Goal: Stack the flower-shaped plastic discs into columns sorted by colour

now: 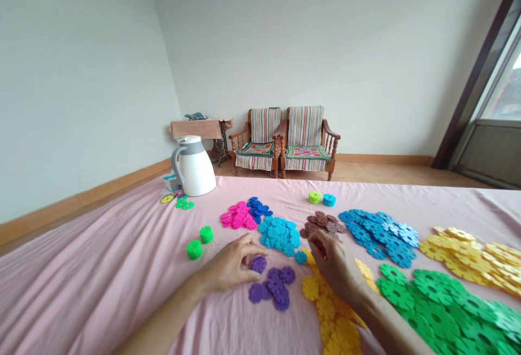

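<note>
My left hand (234,262) curls its thumb and fingers round a purple flower-shaped plastic disc (259,264). Just below it lies a small loose group of purple discs (278,285) of the same notched kind. My right hand (331,257) is closed in a pinch above the orange-yellow discs (325,306); what its fingertips hold, if anything, is hidden. Brown discs (323,223) lie just beyond that hand. Between the two hands is a light blue heap of discs (280,235), with one light blue disc (300,257) apart from it.
Neat stacks stand about: two bright green stacks (194,249) at left, a lime stack (314,197) and a blue stack (329,200) at the back. Pink discs (238,215), blue discs (378,235) and green discs (439,311) lie heaped. A white jug (197,170) stands back left.
</note>
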### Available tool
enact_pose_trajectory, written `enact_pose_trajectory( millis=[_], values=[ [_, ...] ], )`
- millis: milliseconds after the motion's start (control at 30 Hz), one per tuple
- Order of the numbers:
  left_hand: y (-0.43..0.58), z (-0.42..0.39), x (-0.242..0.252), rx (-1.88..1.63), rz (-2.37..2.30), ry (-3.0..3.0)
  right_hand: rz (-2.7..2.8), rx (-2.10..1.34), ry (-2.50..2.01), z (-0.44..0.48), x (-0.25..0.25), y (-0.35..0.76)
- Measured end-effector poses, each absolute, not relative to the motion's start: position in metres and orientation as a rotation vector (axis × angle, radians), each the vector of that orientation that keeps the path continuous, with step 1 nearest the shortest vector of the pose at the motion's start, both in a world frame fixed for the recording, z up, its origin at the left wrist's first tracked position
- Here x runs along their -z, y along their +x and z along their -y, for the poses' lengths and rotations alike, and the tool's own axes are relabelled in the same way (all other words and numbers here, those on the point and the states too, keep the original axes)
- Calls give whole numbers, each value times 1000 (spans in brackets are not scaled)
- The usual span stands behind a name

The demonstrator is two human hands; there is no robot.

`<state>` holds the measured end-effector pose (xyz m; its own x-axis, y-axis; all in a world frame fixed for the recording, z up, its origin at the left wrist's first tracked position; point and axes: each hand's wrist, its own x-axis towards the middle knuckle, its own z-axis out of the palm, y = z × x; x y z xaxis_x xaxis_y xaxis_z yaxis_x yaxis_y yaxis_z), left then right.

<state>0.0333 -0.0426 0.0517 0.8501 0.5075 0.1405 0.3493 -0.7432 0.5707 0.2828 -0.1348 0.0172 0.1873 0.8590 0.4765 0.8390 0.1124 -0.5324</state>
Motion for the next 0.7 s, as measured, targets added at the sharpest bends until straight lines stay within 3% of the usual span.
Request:
enact_pose_trajectory(
  millis=[700],
  values=[
    [44, 64, -63, -471, -451, 2535, 1652, -47, -1678, 136, -19, 283]
  ],
)
